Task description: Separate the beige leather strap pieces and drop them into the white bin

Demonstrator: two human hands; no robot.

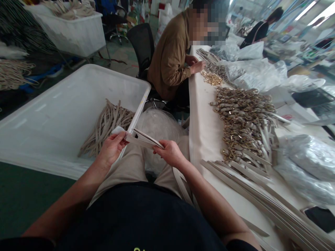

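Above my lap, a beige strap (pixel 141 141) stretches between my two hands. My left hand (pixel 113 145) pinches its left end, with a small white piece (pixel 118 130), perhaps cloth or paper, at the fingertips. Closed around the other end is my right hand (pixel 171 153); a second thin, dark-edged length of strap slants up and left from its fingers. More strap hangs below my right wrist, over my thigh. To the left, a heap of beige straps (pixel 110 122) lies in a large white tub (pixel 52 104) beside my knees.
On the white-covered table (pixel 206 136) at right lie a pile of straps with metal buckles (pixel 243 122), long flat straps (pixel 261 198), plastic bags (pixel 309 164) and a phone-like dark object (pixel 319 218). A co-worker in a brown jacket (pixel 170 55) sits ahead, hands over small gold-coloured parts (pixel 212 78).
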